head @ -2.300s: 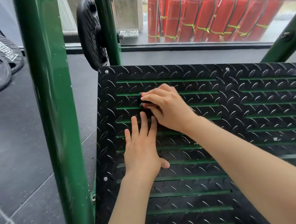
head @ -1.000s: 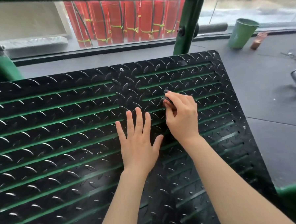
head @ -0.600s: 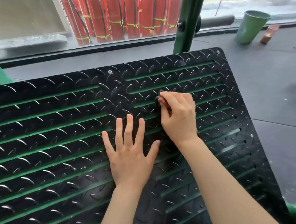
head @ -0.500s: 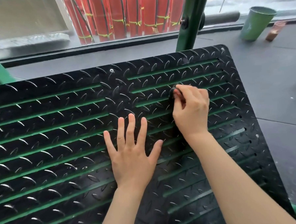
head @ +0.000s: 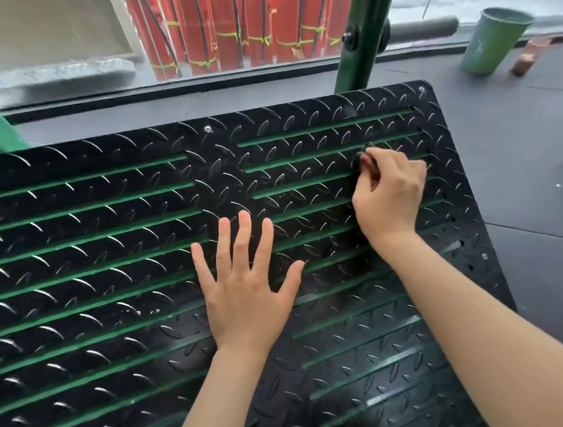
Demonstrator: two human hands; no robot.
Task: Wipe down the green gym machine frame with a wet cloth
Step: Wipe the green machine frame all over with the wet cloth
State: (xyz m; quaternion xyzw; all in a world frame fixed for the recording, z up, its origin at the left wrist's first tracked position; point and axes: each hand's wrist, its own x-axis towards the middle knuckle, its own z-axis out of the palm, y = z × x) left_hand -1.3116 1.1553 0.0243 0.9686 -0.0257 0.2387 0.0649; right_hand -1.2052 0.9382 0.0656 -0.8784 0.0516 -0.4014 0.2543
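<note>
Change: right hand point(head: 386, 191) has slid right along the green slot, toward the plate's edge; the wipe is moving on.
Cloth: small dark cloth point(head: 360, 161), pinched in curled right fingers, pressed on the black plate point(head: 112, 254).
Left hand point(head: 245, 287): flat, fingers spread, resting on the plate.
Cup: green cup point(head: 493, 42) on the floor; inside is hidden.

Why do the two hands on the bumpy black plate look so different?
The left hand lies flat with straight, spread fingers; the right hand is curled. The left hand holds nothing, while the right hand pinches a small dark wad of cloth. The left hand sits nearer the person, the right hand farther up and to the right. Both touch the black diamond-tread metal plate with green slots.
</note>
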